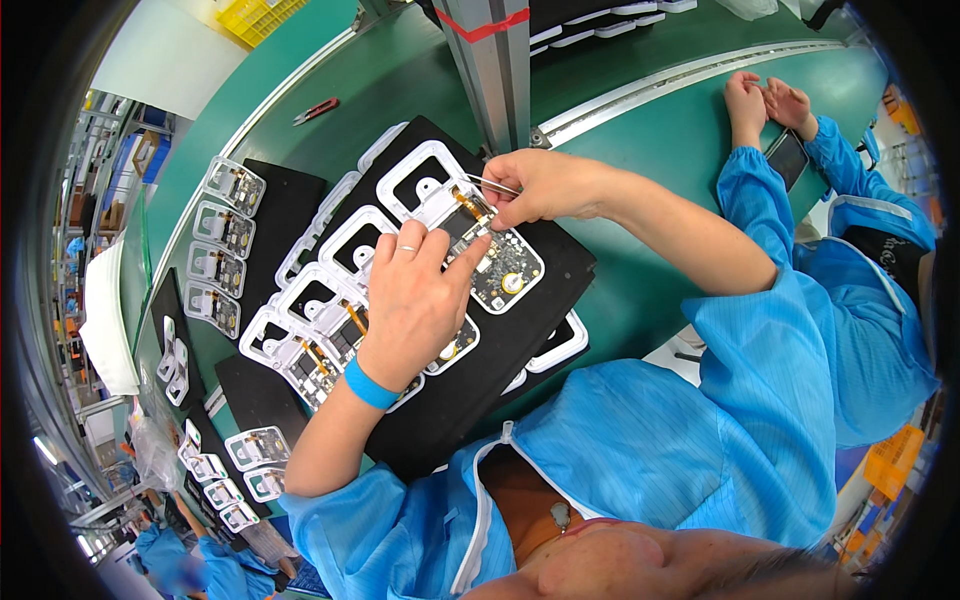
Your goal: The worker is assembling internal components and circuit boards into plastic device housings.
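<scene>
"Pinching what, that right hand?"

"Metal tweezers, between thumb and fingers, the tips near an orange ribbon on the board."

"Where is the board?"

"In a white frame, at the right end of a row of four on a black pad. A round yellow part sits near its lower corner."

"And the left hand?"

"Palm down over the row, fingers spread rather than curled round anything. One fingertip reaches the board; I can't tell how hard it presses. There's a blue band at the wrist."

"Anything else about?"

"Red-handled snips on the green table, more framed boards to the left, and a co-worker's hands near a phone on the right."
</scene>
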### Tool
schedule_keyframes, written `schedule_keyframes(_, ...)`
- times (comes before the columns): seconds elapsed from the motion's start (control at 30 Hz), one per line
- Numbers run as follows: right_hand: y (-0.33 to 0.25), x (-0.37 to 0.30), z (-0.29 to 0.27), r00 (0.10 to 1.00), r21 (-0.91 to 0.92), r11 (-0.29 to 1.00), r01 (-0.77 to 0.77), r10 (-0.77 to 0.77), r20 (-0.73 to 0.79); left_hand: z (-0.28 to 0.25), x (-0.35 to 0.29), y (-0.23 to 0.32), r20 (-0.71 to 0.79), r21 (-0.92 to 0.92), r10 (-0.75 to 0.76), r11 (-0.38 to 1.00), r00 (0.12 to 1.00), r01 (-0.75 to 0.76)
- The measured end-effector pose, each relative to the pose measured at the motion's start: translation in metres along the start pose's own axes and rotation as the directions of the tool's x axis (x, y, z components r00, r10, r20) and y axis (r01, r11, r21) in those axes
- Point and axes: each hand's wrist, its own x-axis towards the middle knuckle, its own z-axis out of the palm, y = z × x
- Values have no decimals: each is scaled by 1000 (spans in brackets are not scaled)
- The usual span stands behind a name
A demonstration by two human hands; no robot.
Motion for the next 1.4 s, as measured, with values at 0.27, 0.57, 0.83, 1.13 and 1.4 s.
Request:
schedule_keyframes(0.27,7,6,5,998,54,997,47,-44,-46,-2,-2,3,-16,-4,-4,1000,1000,4)
schedule_keyframes(0.57,-3,-8,3,992,-34,993,115,-116,-55,-64,-30,1,59,-287,-116,949,991,128)
schedule_keyframes(0.83,-28,-41,16,957,-329,910,252,-285,-55,-143,-114,14,280,-296,-335,862,900,412)
schedule_keyframes(1.13,-47,-27,57,929,-526,799,291,-366,-42,-76,-87,-21,-69,-300,-406,880,911,369)
schedule_keyframes(1.4,-50,-9,78,921,-562,795,227,-363,-141,-35,-56,-31,-42,-263,-210,946,977,192)
